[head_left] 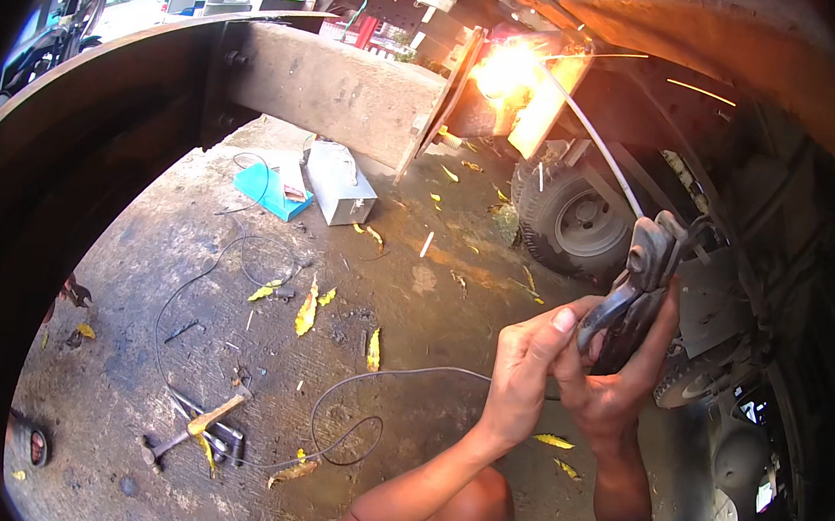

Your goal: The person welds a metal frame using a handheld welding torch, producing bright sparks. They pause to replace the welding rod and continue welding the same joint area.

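My right hand [627, 381] is wrapped around the dark handle of a welding electrode holder [638, 272]. From its jaws a thin welding rod [604, 153] slants up and left. The rod's tip meets a bright arc [509, 71] at a metal plate [550, 108] under the rusty vehicle frame, with sparks flying off to the right. Closed fingers of my left hand [526, 366] press against the right hand and the lower part of the holder. Glare hides the joint itself.
A grey beam [329, 86] crosses the upper left, ending at a plate. On the wet concrete lie a silver box [339, 185], a blue case [273, 194], a hammer [195, 428], yellow leaves and a looping cable [351, 380]. A wheel [582, 221] stands behind; a person's foot [36, 445] shows at left.
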Available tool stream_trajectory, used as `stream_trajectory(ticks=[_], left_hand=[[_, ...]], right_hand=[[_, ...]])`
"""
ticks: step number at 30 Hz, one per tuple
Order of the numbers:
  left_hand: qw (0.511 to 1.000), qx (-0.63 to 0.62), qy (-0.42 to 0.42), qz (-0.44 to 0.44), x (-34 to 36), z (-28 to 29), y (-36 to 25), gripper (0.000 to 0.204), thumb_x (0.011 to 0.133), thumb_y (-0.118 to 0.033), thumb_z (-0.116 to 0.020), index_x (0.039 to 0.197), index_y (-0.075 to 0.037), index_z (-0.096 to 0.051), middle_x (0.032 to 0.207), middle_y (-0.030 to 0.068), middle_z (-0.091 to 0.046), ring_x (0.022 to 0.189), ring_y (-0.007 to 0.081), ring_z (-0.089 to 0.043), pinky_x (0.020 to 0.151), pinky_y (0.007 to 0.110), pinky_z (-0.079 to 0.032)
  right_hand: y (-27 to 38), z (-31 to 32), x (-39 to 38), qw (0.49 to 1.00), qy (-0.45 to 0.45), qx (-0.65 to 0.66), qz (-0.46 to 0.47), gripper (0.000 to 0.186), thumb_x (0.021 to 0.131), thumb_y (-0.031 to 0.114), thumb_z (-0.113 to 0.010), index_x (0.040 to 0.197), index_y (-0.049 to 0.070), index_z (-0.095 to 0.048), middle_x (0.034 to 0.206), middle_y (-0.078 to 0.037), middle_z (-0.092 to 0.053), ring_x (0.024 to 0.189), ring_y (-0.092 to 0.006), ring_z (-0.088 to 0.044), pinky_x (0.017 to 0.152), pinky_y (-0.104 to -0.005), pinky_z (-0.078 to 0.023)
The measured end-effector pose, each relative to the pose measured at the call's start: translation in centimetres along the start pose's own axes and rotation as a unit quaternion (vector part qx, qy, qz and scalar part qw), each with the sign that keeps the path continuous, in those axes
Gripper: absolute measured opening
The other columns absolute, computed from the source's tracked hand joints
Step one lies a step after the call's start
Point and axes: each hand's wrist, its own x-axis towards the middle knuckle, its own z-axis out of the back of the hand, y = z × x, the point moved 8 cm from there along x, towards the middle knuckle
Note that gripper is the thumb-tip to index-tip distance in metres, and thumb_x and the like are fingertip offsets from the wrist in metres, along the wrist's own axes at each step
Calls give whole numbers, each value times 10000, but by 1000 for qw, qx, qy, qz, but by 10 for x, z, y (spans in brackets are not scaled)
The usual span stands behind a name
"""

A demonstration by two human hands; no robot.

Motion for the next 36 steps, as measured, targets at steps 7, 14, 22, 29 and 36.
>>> stream_trajectory(ticks=[7, 14, 22, 29, 36], left_hand=[[999, -23, -20, 21, 6, 6, 4, 509, 1038, -345, -439, 1209, 98, -619, 837, 33, -619, 761, 84, -527, 734, 225, -454], [998, -18, -47, 34, -1, 15, 10, 513, 1035, -352, -432, 1204, 94, -622, 871, 39, -641, 787, 89, -562, 744, 233, -483], [998, -12, -45, 31, 0, 16, 8, 522, 1037, -360, -422, 1208, 91, -621, 883, 43, -647, 799, 93, -572, 758, 234, -486], [998, 18, -30, 49, 1, 22, 13, 542, 1011, -401, -419, 1208, 80, -573, 1148, 200, -651, 975, 287, -682, 876, 398, -563], [998, 19, -50, 21, 1, 20, 8, 536, 1015, -389, -428, 1209, 85, -584, 1056, 151, -630, 927, 231, -627, 846, 359, -518]], right_hand=[[-5, -6, 6, 1000, 4, 14, -27, 875, 784, 179, -777, 1434, -91, -257, 915, -117, -656, 755, -189, -677, 668, -315, -548], [-7, -10, 0, 1000, 4, 6, -24, 855, 781, 175, -780, 1423, -95, -284, 909, -131, -635, 751, -205, -670, 659, -325, -543], [-4, -11, 1, 1000, 0, 6, -10, 850, 781, 179, -777, 1420, -95, -288, 916, -140, -635, 751, -217, -670, 663, -329, -544], [-9, -14, -1, 998, 18, 26, -54, 847, 785, 182, -775, 1421, -93, -288, 925, -145, -637, 754, -218, -673, 664, -332, -546], [-4, -12, 1, 1000, 8, 20, -2, 874, 783, 180, -782, 1422, -107, -259, 976, -162, -647, 794, -218, -683, 674, -328, -548]])
